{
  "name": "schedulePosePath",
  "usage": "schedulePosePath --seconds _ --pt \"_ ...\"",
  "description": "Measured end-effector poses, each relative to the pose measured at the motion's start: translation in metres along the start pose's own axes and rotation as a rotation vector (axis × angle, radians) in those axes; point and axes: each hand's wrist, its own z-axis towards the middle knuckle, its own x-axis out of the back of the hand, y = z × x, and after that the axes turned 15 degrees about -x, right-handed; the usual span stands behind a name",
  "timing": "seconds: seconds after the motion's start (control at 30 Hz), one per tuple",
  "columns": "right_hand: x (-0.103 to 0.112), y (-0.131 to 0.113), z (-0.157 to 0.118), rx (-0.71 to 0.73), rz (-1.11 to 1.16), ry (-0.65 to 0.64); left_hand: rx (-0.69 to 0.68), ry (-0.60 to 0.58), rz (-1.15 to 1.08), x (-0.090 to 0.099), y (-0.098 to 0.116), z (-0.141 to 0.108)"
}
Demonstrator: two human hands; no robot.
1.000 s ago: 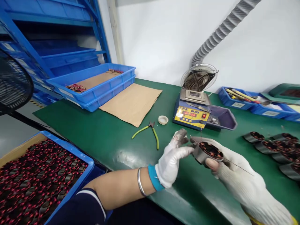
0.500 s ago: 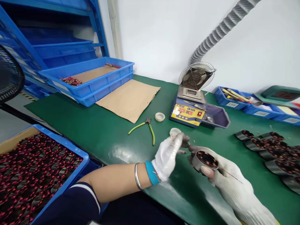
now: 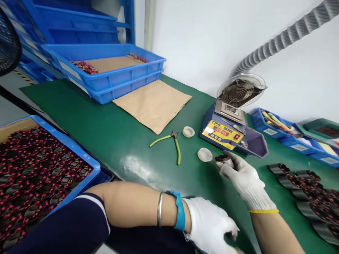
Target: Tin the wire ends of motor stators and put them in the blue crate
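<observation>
My right hand [image 3: 242, 176], in a white glove, grips a small motor stator [image 3: 224, 161], a metal ring with dark windings inside. It is held tilted just right of a white round dish [image 3: 204, 155]. A thin wire runs from the stator to the dish. My left hand [image 3: 212, 225], also gloved, is low in the picture near the table's front edge. Its fingers are curled but apart, with a gap between them and nothing visible inside; the lower part is cut off by the picture edge.
Green-handled cutters [image 3: 177, 150] and a second dish [image 3: 188, 132] lie on the green table. A blue solder pot [image 3: 221, 134] stands behind them. Several stators [image 3: 315, 197] sit at right. Blue trays [image 3: 106, 83] hold wound parts at left, beside cardboard [image 3: 156, 106].
My left hand has left the stator and dropped toward the table's front edge. My right hand has carried the stator away from me to the dish. The view has shifted.
</observation>
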Motion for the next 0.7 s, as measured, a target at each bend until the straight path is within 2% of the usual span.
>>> schedulePosePath --seconds 0.07,0.27,0.4,0.53,0.6,0.7 --pt "-0.004 -0.006 0.005 -0.012 -0.032 0.024 -0.021 -0.050 0.042 0.003 0.002 -0.001" --pt "-0.009 -0.018 0.003 -0.011 -0.115 0.069 -0.063 -0.104 0.128 0.006 0.008 -0.004" --pt "-0.005 -0.024 -0.006 0.032 -0.184 0.196 -0.084 -0.128 0.173 0.007 0.011 -0.005" --pt "0.001 -0.029 -0.015 0.149 -0.352 0.407 -0.111 -0.107 0.208 0.007 0.013 -0.007" --pt "0.003 -0.032 -0.018 0.237 -0.487 0.422 -0.104 -0.091 0.213 0.007 0.014 -0.007" --pt "0.001 -0.032 -0.018 0.395 -0.732 0.375 -0.090 -0.044 0.226 0.006 0.015 -0.009"
